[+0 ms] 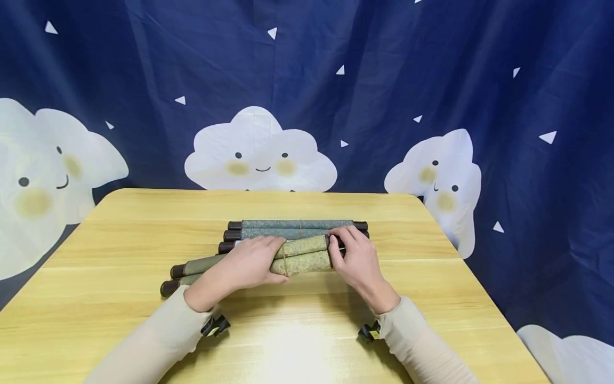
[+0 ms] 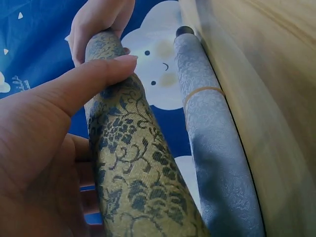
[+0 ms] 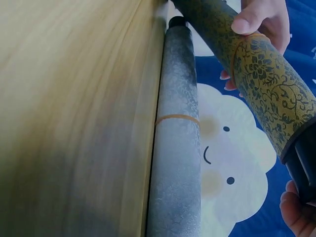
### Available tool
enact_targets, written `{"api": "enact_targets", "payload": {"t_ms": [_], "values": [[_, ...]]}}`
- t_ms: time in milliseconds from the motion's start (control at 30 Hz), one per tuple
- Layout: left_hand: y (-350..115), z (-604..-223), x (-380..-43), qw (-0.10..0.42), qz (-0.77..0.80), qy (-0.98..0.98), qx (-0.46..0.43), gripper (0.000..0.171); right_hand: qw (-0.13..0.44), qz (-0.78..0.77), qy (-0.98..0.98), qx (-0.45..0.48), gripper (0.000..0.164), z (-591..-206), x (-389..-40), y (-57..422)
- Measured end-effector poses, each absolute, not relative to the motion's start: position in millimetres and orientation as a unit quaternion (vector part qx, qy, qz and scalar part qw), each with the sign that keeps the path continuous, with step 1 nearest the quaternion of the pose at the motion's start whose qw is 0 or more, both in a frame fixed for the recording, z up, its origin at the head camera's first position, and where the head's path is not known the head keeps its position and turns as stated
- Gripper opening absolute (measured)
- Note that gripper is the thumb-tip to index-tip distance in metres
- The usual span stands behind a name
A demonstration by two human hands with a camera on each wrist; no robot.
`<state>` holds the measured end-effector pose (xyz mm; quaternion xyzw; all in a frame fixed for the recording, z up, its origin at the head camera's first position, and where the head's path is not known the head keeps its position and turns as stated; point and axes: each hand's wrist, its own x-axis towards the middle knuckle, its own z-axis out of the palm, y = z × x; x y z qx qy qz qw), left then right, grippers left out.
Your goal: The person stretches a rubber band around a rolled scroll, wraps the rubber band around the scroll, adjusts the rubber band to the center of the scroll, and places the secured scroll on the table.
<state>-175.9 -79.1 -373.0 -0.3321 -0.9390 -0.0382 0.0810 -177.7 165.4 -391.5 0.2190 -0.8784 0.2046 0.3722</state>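
Observation:
Two olive-gold hanging scrolls [image 1: 302,258], rolled up side by side with dark end knobs, lie slanted across both hands. My left hand [image 1: 249,261] grips the pair near the middle, beside a thin elastic band [image 1: 285,258], with the thumb laid over the floral brocade [image 2: 123,133] in the left wrist view. At their right end my right hand [image 1: 357,258] holds the dark knobs [image 3: 303,158]. The left ends [image 1: 178,271] reach out beyond my left forearm. Right behind lie blue-grey rolled scrolls [image 1: 268,224]; a third dark knob [image 1: 226,247] shows there, its roll mostly hidden by my left hand.
All this is on a light wooden table [image 1: 120,224]. An elastic band [image 3: 177,117] circles a blue-grey scroll. A dark blue curtain [image 1: 307,64] printed with smiling clouds hangs behind the table. A small black device [image 1: 216,325] sits at each wrist.

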Motion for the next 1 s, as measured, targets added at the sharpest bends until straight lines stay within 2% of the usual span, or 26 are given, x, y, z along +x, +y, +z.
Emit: {"api": "enact_targets", "payload": {"t_ms": [200,533,1000], "values": [[-74,-378,-175,0.066,-0.101,-0.935,-0.335,0.112,0.379,0.203,-0.875,0.221,0.025,-393,-176,163],[-73,-380,-179,0.08,-0.079,-0.93,-0.35,0.106,0.379,0.206,-0.874,0.224,0.025,-390,-176,164],[-84,-378,-174,0.061,-0.044,-0.942,-0.328,0.101,0.369,0.21,-0.877,0.225,0.023,-391,-175,170]]}}
